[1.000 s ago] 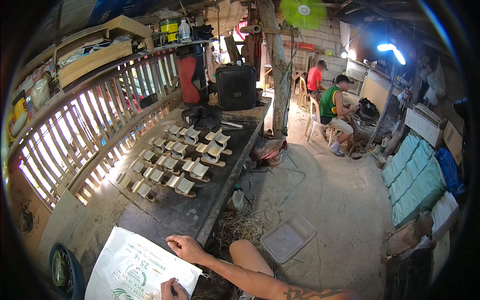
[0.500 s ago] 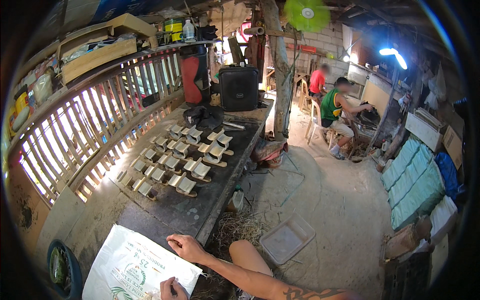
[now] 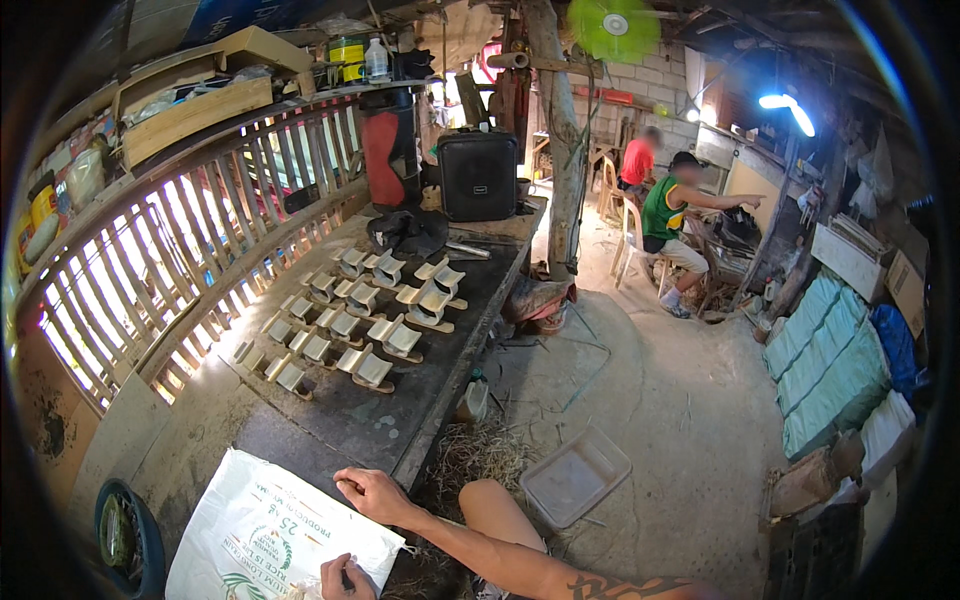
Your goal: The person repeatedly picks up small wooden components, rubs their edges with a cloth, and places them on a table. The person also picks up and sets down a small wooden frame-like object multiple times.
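Note:
A white woven sack [image 3: 225, 515] with green and orange print lies flat at the near end of the dark workbench [image 3: 345, 425]. At its right edge rests my right hand [image 3: 372, 496], fingers curled in; whatever they hold, if anything, is hidden. Lower down, my left hand [image 3: 346, 579] lies on the sack with thumb and fingers bent together, and I cannot see anything between them. Beyond the sack, several curved pale-gold pieces on small wooden bases [image 3: 365, 370] stand in rows on the bench, apart from both hands.
A blue tub [image 3: 150, 545] stands left of the sack. A slatted rail [image 3: 190, 240] runs along the bench's left side; a black speaker [image 3: 478, 177] stands at its far end. A plastic basin [image 3: 575, 477] lies on the floor. Two people sit farther off, one in green [image 3: 660, 215].
The seated person in green has stretched an arm out to the right. My hands, the sack and the pieces on the bench stay where they were.

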Demonstrator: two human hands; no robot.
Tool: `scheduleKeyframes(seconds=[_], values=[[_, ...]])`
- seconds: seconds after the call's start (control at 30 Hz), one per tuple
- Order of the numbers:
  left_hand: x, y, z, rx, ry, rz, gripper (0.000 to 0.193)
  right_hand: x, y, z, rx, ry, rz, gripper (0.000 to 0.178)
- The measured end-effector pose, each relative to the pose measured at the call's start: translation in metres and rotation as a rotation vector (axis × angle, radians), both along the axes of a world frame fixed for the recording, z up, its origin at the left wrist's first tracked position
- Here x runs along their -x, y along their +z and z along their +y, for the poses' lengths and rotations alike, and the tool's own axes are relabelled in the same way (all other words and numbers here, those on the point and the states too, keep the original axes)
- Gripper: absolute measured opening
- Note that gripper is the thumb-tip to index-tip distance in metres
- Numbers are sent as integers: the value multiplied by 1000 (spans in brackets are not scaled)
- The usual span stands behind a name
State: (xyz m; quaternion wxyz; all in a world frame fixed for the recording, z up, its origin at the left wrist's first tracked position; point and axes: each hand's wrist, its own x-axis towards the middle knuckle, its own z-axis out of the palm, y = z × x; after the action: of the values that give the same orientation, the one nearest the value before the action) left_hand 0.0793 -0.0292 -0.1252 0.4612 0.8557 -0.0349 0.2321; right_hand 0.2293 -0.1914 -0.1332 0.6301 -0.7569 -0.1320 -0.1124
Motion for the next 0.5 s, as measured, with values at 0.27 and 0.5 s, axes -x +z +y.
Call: scheduleKeyframes(seconds=[0.27,0.5], values=[[-1,-6,2,-2,5,16,22,-1,-2,1,-16,-7,-30,23],[1,-5,2,-28,5,2,23,1,2,3,-12,-32,-30,25]])
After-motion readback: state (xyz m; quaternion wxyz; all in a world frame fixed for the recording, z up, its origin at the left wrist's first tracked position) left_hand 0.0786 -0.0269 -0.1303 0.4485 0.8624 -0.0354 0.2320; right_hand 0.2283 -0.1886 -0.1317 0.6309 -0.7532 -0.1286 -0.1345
